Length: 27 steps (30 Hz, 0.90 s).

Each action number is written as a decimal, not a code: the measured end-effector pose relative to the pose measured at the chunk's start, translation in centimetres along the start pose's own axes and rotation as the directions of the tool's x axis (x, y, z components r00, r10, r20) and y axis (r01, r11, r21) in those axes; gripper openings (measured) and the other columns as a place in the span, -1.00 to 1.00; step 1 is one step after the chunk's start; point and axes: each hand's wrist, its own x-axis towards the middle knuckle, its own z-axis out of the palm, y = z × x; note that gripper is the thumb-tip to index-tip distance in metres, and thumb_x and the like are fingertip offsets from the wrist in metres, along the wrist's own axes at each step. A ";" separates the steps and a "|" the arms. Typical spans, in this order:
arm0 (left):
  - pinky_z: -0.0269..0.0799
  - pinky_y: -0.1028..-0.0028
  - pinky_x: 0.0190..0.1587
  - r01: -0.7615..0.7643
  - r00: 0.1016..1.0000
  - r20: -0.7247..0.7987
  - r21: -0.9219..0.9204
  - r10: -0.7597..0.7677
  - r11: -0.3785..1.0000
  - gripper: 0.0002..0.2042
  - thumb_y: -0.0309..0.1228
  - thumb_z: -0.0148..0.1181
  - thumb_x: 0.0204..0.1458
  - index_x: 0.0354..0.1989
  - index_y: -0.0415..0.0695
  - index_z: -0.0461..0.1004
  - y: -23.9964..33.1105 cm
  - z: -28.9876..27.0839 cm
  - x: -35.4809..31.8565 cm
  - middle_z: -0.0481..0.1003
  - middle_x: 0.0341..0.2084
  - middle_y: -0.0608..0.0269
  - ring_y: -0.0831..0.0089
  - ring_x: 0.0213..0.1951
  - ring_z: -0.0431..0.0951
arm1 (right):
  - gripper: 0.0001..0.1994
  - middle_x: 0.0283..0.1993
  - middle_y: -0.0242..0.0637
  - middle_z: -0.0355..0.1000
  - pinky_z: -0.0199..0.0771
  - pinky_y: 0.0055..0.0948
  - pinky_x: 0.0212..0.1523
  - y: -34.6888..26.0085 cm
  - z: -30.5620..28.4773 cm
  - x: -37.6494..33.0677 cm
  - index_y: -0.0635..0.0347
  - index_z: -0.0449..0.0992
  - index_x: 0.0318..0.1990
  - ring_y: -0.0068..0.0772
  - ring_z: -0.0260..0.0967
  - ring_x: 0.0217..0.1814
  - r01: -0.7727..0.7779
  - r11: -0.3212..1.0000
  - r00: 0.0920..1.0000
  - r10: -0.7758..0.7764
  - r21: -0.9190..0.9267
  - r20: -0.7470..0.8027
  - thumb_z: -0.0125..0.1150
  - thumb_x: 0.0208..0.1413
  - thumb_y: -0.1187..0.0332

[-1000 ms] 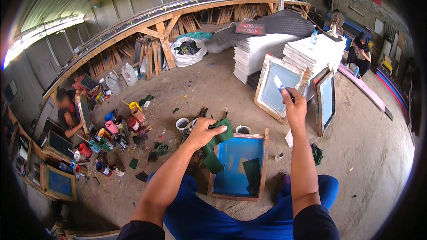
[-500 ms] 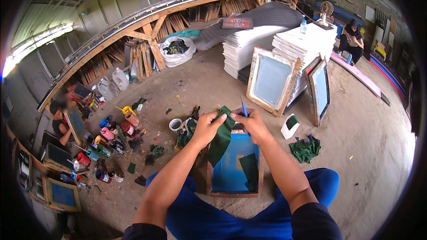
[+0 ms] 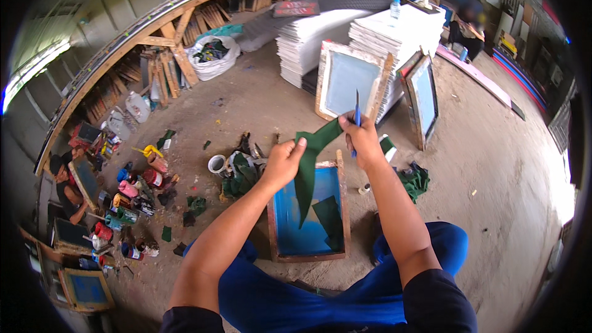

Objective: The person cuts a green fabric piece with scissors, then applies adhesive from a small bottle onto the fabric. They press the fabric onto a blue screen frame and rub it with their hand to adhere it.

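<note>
A strip of dark green cloth [image 3: 311,154] is stretched between my two hands, one long end hanging down. My left hand [image 3: 282,163] pinches its left side between thumb and fingers. The upper right end is gripped by my right hand [image 3: 364,140], which also holds a slim blue-handled knife [image 3: 357,116] with its dark blade pointing up. Below the cloth, a wooden-framed blue screen [image 3: 346,216] lies between my legs. Another green cloth piece [image 3: 328,219] rests on that screen.
Paint pots [image 3: 127,188] crowd the floor at left, near a person [image 3: 71,194] holding a framed panel. Framed screens [image 3: 353,77] lean on white stacked sheets [image 3: 394,31]. Crumpled green cloth [image 3: 413,180] lies at right. Another person [image 3: 467,34] sits far right.
My hands have moved apart, pulling the green cloth out between them. My right hand has risen, and the knife with it. The whole view has shifted somewhat.
</note>
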 end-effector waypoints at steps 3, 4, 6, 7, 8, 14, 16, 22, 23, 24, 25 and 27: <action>0.14 0.27 -0.51 0.014 0.999 -0.048 -0.029 -0.015 0.999 -0.45 -0.09 0.09 0.41 -0.54 -0.32 0.32 -2.1 1.5 2.0 0.19 -0.73 0.18 0.54 -0.57 0.13 | -0.83 -0.54 -0.45 0.30 0.07 -0.46 -0.65 0.5 -3.3 2.8 0.26 0.53 -0.17 -0.62 0.13 -0.67 0.036 0.995 0.997 -0.042 -0.089 -0.071 0.25 0.34 0.31; 0.14 0.28 -0.51 0.045 0.999 -0.007 -0.027 -0.045 0.999 -0.45 -0.10 0.09 0.41 -0.55 -0.32 0.31 -2.9 1.9 2.5 0.18 -0.73 0.22 0.55 -0.57 0.13 | -0.82 -0.55 -0.45 0.30 0.08 -0.45 -0.66 0.8 -4.5 3.8 0.27 0.52 -0.17 -0.61 0.13 -0.68 0.039 0.994 0.995 -0.049 -0.107 -0.090 0.25 0.34 0.31; 0.12 0.28 -0.51 0.120 0.992 0.054 -0.052 -0.117 0.991 -0.45 -0.10 0.10 0.41 -0.56 -0.30 0.29 -4.4 3.4 3.5 0.16 -0.73 0.29 0.55 -0.56 0.11 | -0.79 -0.57 -0.43 0.29 0.12 -0.43 -0.67 1.6 -6.7 5.6 0.28 0.50 -0.15 -0.58 0.16 -0.70 0.048 0.985 0.993 -0.065 -0.163 -0.097 0.24 0.36 0.28; 0.12 0.28 -0.51 0.167 0.984 0.077 -0.077 -0.161 0.983 -0.44 -0.10 0.10 0.41 -0.56 -0.30 0.28 -5.2 4.2 3.9 0.15 -0.72 0.31 0.55 -0.56 0.11 | -0.78 -0.56 -0.43 0.29 0.12 -0.43 -0.68 2.0 -7.7 6.3 0.28 0.50 -0.15 -0.58 0.16 -0.71 0.023 0.984 0.992 -0.045 -0.177 -0.120 0.23 0.37 0.28; 0.11 0.29 -0.51 0.226 0.971 0.103 -0.116 -0.215 0.967 -0.44 -0.09 0.10 0.41 -0.57 -0.29 0.27 -6.0 5.1 4.3 0.14 -0.71 0.33 0.55 -0.55 0.10 | -0.78 -0.56 -0.43 0.29 0.12 -0.43 -0.68 2.5 -8.6 7.0 0.28 0.49 -0.14 -0.58 0.16 -0.71 0.009 0.984 0.991 -0.033 -0.181 -0.130 0.23 0.37 0.27; 0.08 0.34 -0.47 0.420 0.906 0.119 -0.159 -0.405 0.893 -0.46 -0.07 0.14 0.39 -0.56 -0.24 0.25 -10.1 10.0 5.2 0.14 -0.65 0.38 0.57 -0.51 0.10 | -0.78 -0.48 -0.40 0.32 0.16 -0.45 -0.69 7.3 -13.6 10.6 0.29 0.47 -0.10 -0.59 0.12 -0.73 -0.073 0.982 0.985 0.045 -0.173 -0.164 0.23 0.37 0.28; 0.06 0.36 -0.45 0.456 0.890 0.115 -0.213 -0.441 0.864 -0.47 -0.07 0.14 0.39 -0.55 -0.20 0.25 -11.0 10.7 5.4 0.13 -0.63 0.42 0.59 -0.50 0.08 | -0.77 -0.46 -0.40 0.32 0.16 -0.45 -0.69 9.6 -15.7 12.2 0.29 0.47 -0.09 -0.60 0.13 -0.72 -0.102 0.981 0.982 0.073 -0.167 -0.174 0.24 0.37 0.28; -0.03 0.39 -0.43 0.528 0.845 0.105 -0.308 -0.524 0.791 -0.49 -0.08 0.15 0.39 -0.57 -0.07 0.17 -12.9 11.8 7.1 0.01 -0.58 0.51 0.60 -0.48 -0.01 | -0.74 -0.48 -0.45 0.29 0.16 -0.41 -0.69 16.2 -24.4 16.2 0.28 0.47 -0.07 -0.57 0.16 -0.70 -0.202 0.962 0.950 0.147 -0.185 -0.275 0.33 0.32 0.26; -0.04 0.39 -0.43 0.525 0.847 0.106 -0.318 -0.521 0.789 -0.49 -0.08 0.15 0.39 -0.57 -0.07 0.16 -13.2 12.0 7.3 0.01 -0.58 0.51 0.60 -0.47 -0.01 | -0.73 -0.49 -0.45 0.28 0.15 -0.41 -0.69 17.1 -26.2 16.7 0.28 0.47 -0.07 -0.57 0.16 -0.70 -0.207 0.952 0.944 0.134 -0.227 -0.302 0.33 0.32 0.26; -0.04 0.40 -0.42 0.524 0.848 0.106 -0.327 -0.520 0.787 -0.49 -0.08 0.15 0.39 -0.57 -0.06 0.16 -13.6 12.2 7.5 0.01 -0.57 0.51 0.61 -0.47 -0.02 | -0.73 -0.50 -0.45 0.28 0.15 -0.40 -0.69 18.1 -28.0 17.2 0.28 0.48 -0.06 -0.58 0.16 -0.70 -0.217 0.941 0.937 0.126 -0.259 -0.327 0.33 0.32 0.26; -0.05 0.41 -0.42 0.521 0.848 0.107 -0.337 -0.518 0.784 -0.49 -0.08 0.15 0.39 -0.56 -0.05 0.16 -14.0 12.5 7.6 0.01 -0.57 0.52 0.61 -0.47 -0.02 | -0.73 -0.51 -0.45 0.28 0.14 -0.40 -0.69 19.1 -29.8 17.6 0.29 0.48 -0.06 -0.58 0.16 -0.70 -0.256 0.927 0.919 0.146 -0.273 -0.366 0.33 0.32 0.26; -0.06 0.42 -0.42 0.539 0.836 0.125 -0.367 -0.534 0.758 -0.50 -0.08 0.15 0.39 -0.56 -0.04 0.16 -14.8 13.1 7.6 0.01 -0.56 0.52 0.62 -0.47 -0.02 | -0.75 -0.51 -0.42 0.31 0.13 -0.36 -0.68 21.3 -33.1 18.1 0.27 0.51 -0.08 -0.57 0.17 -0.69 -0.251 0.902 0.911 0.098 -0.350 -0.400 0.34 0.29 0.27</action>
